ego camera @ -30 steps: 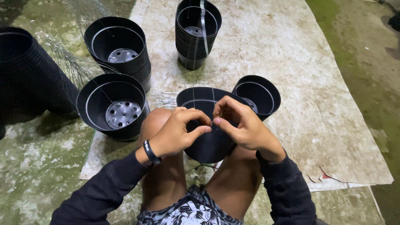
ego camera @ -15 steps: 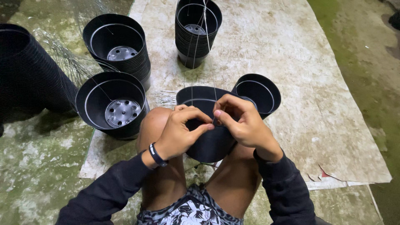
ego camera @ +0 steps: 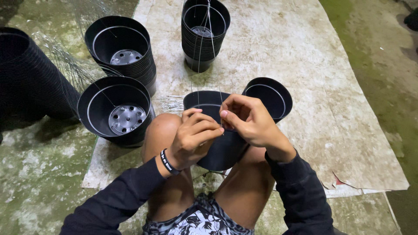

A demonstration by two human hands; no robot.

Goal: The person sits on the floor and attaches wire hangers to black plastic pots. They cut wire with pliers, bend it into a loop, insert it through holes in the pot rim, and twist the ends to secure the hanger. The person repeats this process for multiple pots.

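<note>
Black plastic fills most of what I see from the head camera. Taking the black plastic pot (ego camera: 220, 148) wedged between my knees as the landmark: the worn sheet of cardboard (ego camera: 305, 78) lies under and beyond it, on mossy concrete floor (ego camera: 39, 174). Far left of the pot, a long stack of nested pots (ego camera: 30, 82) lies on its side. Left of the pot, just beside my knee, stands a short stack with a holed grey base (ego camera: 115, 111); behind that, further left and up, a taller stack (ego camera: 122, 50). Straight beyond the pot stands another stack (ego camera: 204, 30). Touching the pot's right rim, a single pot (ego camera: 272, 95) leans tilted.

My left hand (ego camera: 191, 139), fingers curled, rests against the pot's near rim and wall. My right hand (ego camera: 250, 119) pinches thin wire strands (ego camera: 209, 39) at the rim, thumb against forefinger; the strands run upward from the pot, past the far stack.
</note>
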